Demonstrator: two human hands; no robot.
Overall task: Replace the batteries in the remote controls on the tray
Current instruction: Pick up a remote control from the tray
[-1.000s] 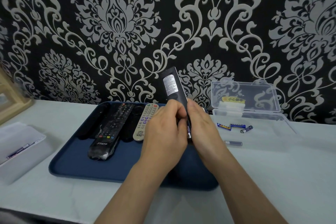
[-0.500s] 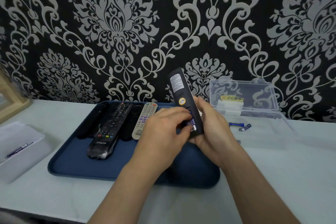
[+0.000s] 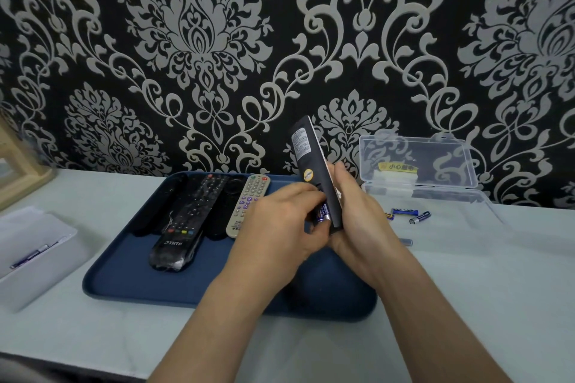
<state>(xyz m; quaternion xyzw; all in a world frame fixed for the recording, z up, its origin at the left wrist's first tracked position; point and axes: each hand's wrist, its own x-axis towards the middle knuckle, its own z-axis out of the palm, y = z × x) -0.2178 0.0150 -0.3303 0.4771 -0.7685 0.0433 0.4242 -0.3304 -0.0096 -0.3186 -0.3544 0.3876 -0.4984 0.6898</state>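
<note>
My right hand (image 3: 357, 221) grips a black remote (image 3: 311, 162) held upright, back side facing me, above the blue tray (image 3: 130, 277). My left hand (image 3: 280, 227) has its fingertips at the remote's lower end, where blue batteries (image 3: 323, 214) show in the open compartment. Several other remotes lie on the tray's left half: a black one in plastic wrap (image 3: 183, 224), a grey one with purple buttons (image 3: 249, 204), and dark ones beside them.
An open clear plastic box (image 3: 417, 162) stands to the right, with loose batteries (image 3: 407, 214) in front of it and another battery (image 3: 406, 241) nearer me. A white container (image 3: 31, 246) with batteries sits at the left. A wooden frame (image 3: 18, 177) stands at far left.
The remote has turned so its back and open battery compartment face me. My left fingers have moved down onto the batteries at its lower end.
</note>
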